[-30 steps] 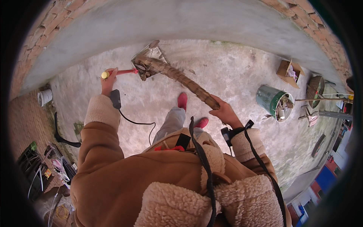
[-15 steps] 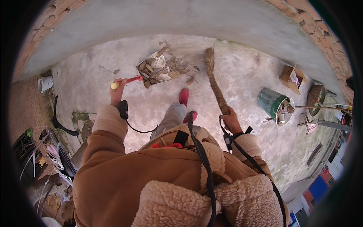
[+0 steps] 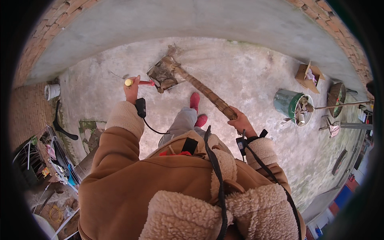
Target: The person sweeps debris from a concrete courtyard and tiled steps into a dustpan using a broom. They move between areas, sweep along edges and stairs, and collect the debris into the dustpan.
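Hands first: your right hand point(image 3: 243, 123) is closed around the near end of the brown bundled broom point(image 3: 206, 93), and your left hand point(image 3: 131, 90) is wrapped around the red handle of the dustpan point(image 3: 181, 80), just below its yellow end. Your red shoes point(image 3: 194, 101) stand between the hands, on the near side of the pan; leave them planted there, so the broom can swing past without clipping a toe. Farther out, the pan lies on the concrete floor point(image 3: 240, 76) with dry leaves point(image 3: 160, 74) heaped in it, and the broom's head reaches over its edge onto them. A light, low stroke would probably serve best, since a hard flick could toss such dry leaves out again. Brace the pan with your left wrist so that its lip stays flat against the floor. Beyond it, towards the grey wall point(image 3: 192, 20), loose scraps point(image 3: 173, 50) lie just outside the pan; short pulls towards you should suit them.
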The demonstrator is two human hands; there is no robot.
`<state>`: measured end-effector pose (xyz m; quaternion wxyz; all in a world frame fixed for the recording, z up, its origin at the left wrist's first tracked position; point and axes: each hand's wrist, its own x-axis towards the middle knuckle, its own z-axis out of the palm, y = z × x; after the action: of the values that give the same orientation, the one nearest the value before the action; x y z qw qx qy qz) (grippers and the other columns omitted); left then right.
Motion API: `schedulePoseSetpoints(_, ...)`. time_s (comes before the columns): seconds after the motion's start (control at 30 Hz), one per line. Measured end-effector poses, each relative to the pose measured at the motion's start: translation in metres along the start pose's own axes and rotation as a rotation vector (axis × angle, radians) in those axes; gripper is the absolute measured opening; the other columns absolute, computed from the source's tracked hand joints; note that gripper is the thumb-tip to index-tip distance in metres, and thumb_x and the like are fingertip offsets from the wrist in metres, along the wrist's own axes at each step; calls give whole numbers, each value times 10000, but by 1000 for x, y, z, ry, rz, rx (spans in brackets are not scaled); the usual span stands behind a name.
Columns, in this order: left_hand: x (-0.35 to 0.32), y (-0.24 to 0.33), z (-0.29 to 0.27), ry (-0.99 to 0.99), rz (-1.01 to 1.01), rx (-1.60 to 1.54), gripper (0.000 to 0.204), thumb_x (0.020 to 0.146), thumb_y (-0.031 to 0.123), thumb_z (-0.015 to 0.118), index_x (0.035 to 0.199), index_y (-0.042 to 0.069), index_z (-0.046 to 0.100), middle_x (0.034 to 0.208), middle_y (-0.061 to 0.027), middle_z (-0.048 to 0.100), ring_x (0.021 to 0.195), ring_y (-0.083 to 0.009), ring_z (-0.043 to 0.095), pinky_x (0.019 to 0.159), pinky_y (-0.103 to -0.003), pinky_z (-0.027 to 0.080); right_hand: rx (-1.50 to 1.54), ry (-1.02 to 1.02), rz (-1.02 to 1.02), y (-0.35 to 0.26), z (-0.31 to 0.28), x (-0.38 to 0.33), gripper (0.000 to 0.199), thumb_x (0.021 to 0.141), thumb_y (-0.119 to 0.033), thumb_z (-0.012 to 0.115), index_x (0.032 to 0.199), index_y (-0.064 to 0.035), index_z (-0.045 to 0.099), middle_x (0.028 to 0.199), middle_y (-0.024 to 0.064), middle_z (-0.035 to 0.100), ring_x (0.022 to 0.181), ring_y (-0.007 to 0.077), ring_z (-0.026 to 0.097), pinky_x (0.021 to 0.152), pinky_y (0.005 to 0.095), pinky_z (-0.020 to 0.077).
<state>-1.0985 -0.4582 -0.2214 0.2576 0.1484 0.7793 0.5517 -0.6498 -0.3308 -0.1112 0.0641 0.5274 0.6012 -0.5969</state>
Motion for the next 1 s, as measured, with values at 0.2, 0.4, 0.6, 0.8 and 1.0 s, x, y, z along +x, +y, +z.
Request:
schedulePoseSetpoints(0.2, -10, 15, -30, 93, -74, -19, 197, 717, 187, 696, 748, 20, 596, 593, 16, 496, 479, -62, 411, 425, -217, 314, 66, 245, 119, 24, -35, -45, 649, 639, -59, 614, 1248, -40, 389, 789, 65, 574, 612, 142, 524, 547, 258, 429)
schedulePoseSetpoints(0.4, 38, 19, -57, 85, -55, -35, 210, 717, 197, 693, 750, 9, 606, 570, 10, 492, 465, -63, 412, 422, -211, 319, 473, 478, 259, 16, -33, -22, 575, 666, -22, 575, 1213, -71, 404, 551, -12, 452, 391, 75, 402, 330, 220, 303)
schedulePoseSetpoints(0.6, 135, 19, -65, 30, -63, -36, 216, 716, 203, 694, 776, 20, 597, 622, 12, 511, 503, -60, 431, 433, -208, 357, 431, 483, 264, -25, 12, 92, 468, 661, -16, 552, 1119, -32, 461, 552, 31, 467, 372, 124, 423, 314, 271, 336)
schedulePoseSetpoints(0.8, 232, 20, -72, -22, -13, 38, 205, 713, 223, 696, 781, 54, 602, 637, 28, 511, 535, -48, 429, 446, -214, 367, -208, 182, 120, -103, 132, 179, 574, 625, -117, 554, 1185, -84, 432, 875, 251, 580, 845, 367, 572, 718, 401, 459)
schedulePoseSetpoints(1.0, 282, 15, -86, -53, -39, 51, 170, 722, 204, 689, 762, 65, 600, 627, 44, 507, 531, -42, 415, 467, -201, 344, -163, 49, 13, -162, 151, 177, 629, 630, -83, 583, 1232, -104, 400, 889, 244, 578, 844, 355, 575, 704, 378, 463)
